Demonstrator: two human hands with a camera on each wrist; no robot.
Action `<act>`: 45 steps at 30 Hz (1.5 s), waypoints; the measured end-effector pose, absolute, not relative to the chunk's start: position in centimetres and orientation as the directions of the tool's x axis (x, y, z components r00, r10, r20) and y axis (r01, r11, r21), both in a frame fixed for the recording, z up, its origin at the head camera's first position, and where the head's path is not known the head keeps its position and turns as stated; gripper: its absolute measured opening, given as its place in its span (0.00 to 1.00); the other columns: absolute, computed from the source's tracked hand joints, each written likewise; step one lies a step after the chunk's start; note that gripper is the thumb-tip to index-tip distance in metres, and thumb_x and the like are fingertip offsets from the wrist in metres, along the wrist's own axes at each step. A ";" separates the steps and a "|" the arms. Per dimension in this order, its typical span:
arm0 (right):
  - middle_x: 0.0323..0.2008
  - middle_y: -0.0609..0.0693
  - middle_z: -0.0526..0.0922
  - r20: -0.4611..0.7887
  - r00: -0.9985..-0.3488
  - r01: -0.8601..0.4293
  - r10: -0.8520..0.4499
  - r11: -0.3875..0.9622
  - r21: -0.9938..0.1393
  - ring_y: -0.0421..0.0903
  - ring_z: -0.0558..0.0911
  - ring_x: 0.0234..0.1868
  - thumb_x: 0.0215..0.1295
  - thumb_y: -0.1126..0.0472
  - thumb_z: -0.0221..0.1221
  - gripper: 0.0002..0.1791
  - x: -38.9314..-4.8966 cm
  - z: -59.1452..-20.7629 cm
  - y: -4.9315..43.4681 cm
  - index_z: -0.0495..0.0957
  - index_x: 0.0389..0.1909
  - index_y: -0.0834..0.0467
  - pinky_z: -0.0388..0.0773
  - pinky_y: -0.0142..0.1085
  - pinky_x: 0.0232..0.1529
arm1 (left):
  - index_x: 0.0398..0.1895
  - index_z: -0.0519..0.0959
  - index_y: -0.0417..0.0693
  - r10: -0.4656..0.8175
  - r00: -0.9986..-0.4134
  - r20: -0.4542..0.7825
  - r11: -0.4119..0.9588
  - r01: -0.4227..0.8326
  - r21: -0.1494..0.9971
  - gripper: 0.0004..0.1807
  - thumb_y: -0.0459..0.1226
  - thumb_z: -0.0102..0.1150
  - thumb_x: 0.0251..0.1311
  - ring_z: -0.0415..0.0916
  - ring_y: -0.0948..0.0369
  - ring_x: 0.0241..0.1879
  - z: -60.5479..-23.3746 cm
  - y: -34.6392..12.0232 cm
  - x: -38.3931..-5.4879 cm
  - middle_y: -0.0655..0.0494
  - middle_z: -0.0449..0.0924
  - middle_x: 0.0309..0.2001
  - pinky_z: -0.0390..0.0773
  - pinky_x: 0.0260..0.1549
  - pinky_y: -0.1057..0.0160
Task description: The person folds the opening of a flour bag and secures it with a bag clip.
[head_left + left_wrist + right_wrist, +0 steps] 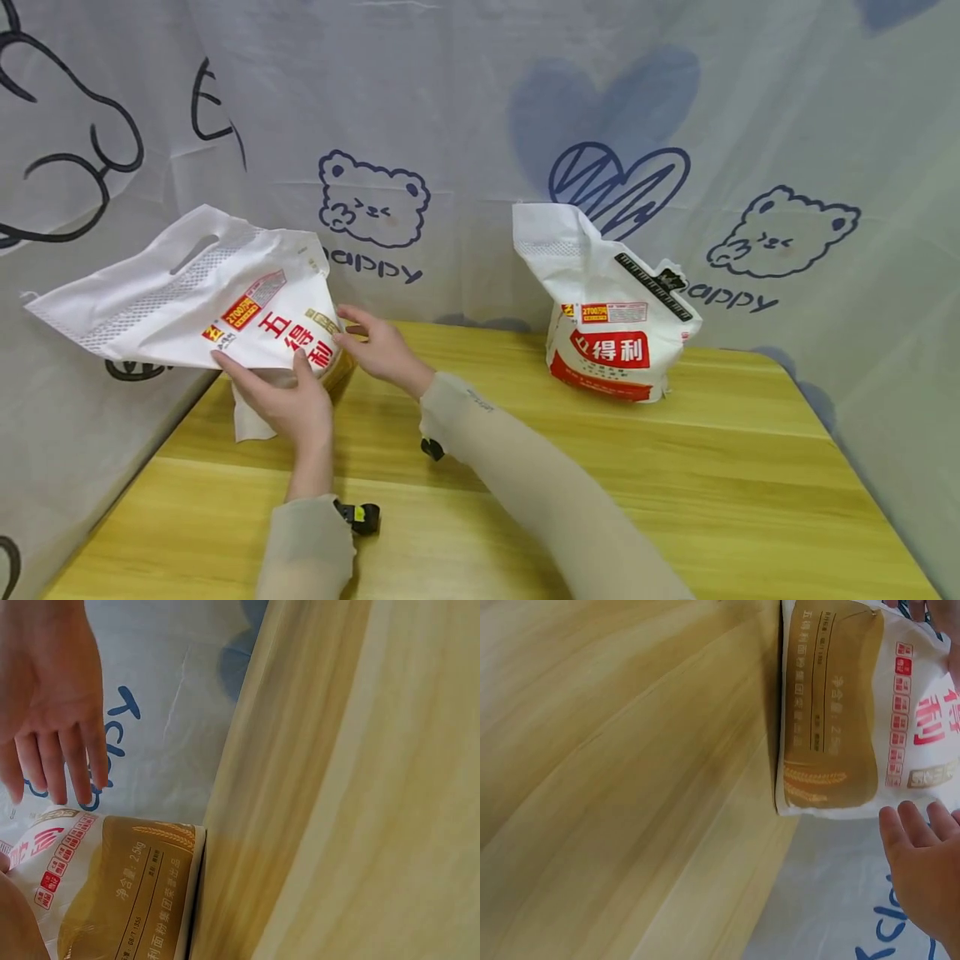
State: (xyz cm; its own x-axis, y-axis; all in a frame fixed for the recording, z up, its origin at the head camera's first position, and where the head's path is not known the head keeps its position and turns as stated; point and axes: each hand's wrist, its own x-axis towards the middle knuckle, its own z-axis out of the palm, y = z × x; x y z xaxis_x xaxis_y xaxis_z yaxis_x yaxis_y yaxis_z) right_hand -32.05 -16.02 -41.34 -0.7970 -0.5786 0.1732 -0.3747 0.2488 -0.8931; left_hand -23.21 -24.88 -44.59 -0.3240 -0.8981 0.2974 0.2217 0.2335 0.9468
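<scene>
A white flour bag (pixel 255 292) with red and gold print and a die-cut handle leans at the table's left end, its top flopped toward the left. My left hand (pixel 288 404) rests against its lower front, thumb pointing up and fingers spread to the left. At the bag's right side is my right hand (pixel 386 350), its fingers extended at the edge. The right wrist view shows that hand (pixel 930 874) beside the printed face, fingers fairly straight. The bag's gold lower panel (pixel 127 892) faces the left wrist camera. The bag's back is hidden.
A second white flour bag (pixel 607 342) with a red label and a black strip stands at the back right of the wooden table (pixel 465 533). A printed curtain (pixel 465 108) hangs behind and along the left side.
</scene>
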 end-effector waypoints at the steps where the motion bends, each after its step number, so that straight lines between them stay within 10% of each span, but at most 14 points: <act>1: 0.74 0.47 0.72 0.172 -0.792 -0.383 -0.585 0.258 -0.887 0.48 0.76 0.69 0.78 0.53 0.59 0.31 -32.1 -41.4 -16.2 0.66 0.78 0.50 0.79 0.33 0.60 | 0.86 0.39 0.58 -0.897 -0.330 0.293 0.227 0.225 0.948 0.53 0.34 0.63 0.69 0.44 0.68 0.79 -44.6 -24.9 -23.2 0.56 0.45 0.84 0.45 0.74 0.73; 22: 0.74 0.51 0.71 0.175 -0.807 -0.441 -0.564 0.378 -0.814 0.48 0.73 0.72 0.78 0.52 0.58 0.35 -32.6 -41.6 -15.9 0.59 0.81 0.47 0.73 0.33 0.67 | 0.85 0.45 0.66 -0.871 -0.385 0.305 0.299 0.078 0.951 0.50 0.36 0.62 0.67 0.63 0.52 0.74 -44.3 -25.7 -24.0 0.55 0.59 0.80 0.59 0.75 0.56; 32: 0.63 0.51 0.83 0.246 -0.918 -0.344 -0.312 0.313 -0.885 0.47 0.85 0.56 0.69 0.56 0.69 0.31 -31.9 -42.9 -15.7 0.74 0.72 0.48 0.82 0.28 0.35 | 0.85 0.42 0.67 -0.804 -0.520 0.290 0.280 0.100 0.955 0.51 0.33 0.59 0.66 0.69 0.45 0.68 -44.4 -26.1 -24.4 0.45 0.66 0.75 0.66 0.69 0.45; 45: 0.63 0.49 0.83 0.272 -0.946 -0.314 -0.176 0.290 -0.904 0.47 0.84 0.60 0.68 0.54 0.70 0.27 -33.8 -43.9 -12.8 0.80 0.67 0.48 0.84 0.32 0.51 | 0.85 0.43 0.63 -0.671 -0.692 0.268 0.304 0.073 0.950 0.52 0.33 0.59 0.61 0.64 0.41 0.72 -44.7 -26.4 -25.4 0.42 0.62 0.78 0.62 0.72 0.41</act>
